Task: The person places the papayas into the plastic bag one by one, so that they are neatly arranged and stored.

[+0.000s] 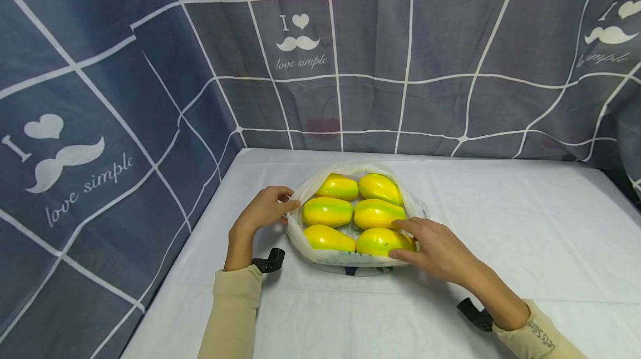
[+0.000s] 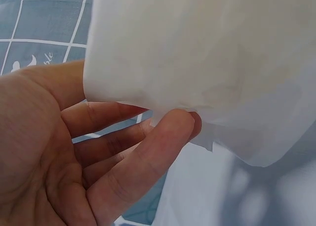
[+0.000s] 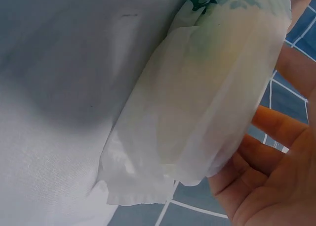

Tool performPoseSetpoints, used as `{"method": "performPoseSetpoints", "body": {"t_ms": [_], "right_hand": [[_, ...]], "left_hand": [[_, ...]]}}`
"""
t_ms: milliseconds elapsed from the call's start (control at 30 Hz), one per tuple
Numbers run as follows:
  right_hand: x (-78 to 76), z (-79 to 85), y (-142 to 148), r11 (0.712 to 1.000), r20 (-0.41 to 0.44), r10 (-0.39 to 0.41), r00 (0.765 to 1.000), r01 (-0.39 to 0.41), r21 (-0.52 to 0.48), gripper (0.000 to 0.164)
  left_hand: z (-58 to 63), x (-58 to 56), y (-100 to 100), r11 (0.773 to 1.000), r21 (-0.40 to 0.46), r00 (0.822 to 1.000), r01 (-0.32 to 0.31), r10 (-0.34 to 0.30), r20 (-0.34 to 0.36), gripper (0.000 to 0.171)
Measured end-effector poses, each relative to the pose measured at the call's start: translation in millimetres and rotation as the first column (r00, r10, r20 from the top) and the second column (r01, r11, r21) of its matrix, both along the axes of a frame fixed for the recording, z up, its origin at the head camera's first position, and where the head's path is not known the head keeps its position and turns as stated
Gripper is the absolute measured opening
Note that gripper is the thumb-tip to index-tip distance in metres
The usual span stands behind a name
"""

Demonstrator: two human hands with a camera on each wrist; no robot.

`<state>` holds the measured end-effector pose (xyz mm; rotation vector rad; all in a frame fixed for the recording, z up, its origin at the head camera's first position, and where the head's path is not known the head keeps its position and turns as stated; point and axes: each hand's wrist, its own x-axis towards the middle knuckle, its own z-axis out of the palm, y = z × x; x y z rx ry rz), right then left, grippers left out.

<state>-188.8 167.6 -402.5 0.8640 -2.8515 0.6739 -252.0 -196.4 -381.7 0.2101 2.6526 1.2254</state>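
A thin white plastic bag [image 1: 345, 259] with green print lies open-mouthed on the table. Inside are several glossy yellow mango-like fruits [image 1: 328, 211], set in two columns. At the bag's left rim, my left hand [image 1: 262, 208] pinches the plastic; the left wrist view shows the thumb against the fingers at the edge of the film [image 2: 173, 53]. My right hand [image 1: 440, 247] reaches over the right rim, index and thumb spread about the end of the lower right fruit [image 1: 383, 241]. In the right wrist view its other fingers [image 3: 269, 124] lie loosely bent against the bag's outside; the fingertips are hidden.
A white cloth [image 1: 501, 225] covers the table. Dark checked curtains [image 1: 370, 36] hang behind it and along the left side. Each wrist carries a black camera mount, such as the left one [image 1: 270, 260] near the bag.
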Motion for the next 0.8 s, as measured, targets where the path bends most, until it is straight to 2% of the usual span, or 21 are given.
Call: {"method": "performPoseSetpoints", "body": {"t_ms": [233, 400, 533, 667, 800], "right_hand": [[1.1, 0.6, 0.9, 0.997, -0.020, -0.030, 0.999, 0.029, -0.066, 0.057], [2.9, 2.9, 3.5, 0.993, -0.033, -0.033, 0.999, 0.029, -0.116, 0.052], [1.8, 4.0, 8.4, 0.981, -0.057, -0.056, 0.997, 0.045, -0.187, 0.048], [-2.3, 4.0, 15.9, 0.972, -0.130, -0.094, 0.987, 0.062, -0.227, 0.045], [-9.0, 4.4, 26.4, 0.973, -0.206, -0.126, 0.970, 0.080, -0.218, 0.047]], "left_hand": [[0.2, 0.2, 0.5, 1.000, 0.003, 1.000, 0.006, -0.006, -0.002, 0.037], [-0.1, -0.1, 0.4, 1.000, -0.013, 1.000, -0.002, 0.002, -0.006, 0.040], [-1.5, -0.5, 0.3, 0.999, -0.044, 0.997, -0.028, 0.025, -0.075, 0.041], [-3.7, -1.4, -0.8, 0.995, -0.043, 0.978, -0.091, 0.081, -0.193, 0.041], [-4.7, -2.8, -0.4, 0.987, 0.006, 0.935, -0.159, 0.152, -0.321, 0.040]]}}
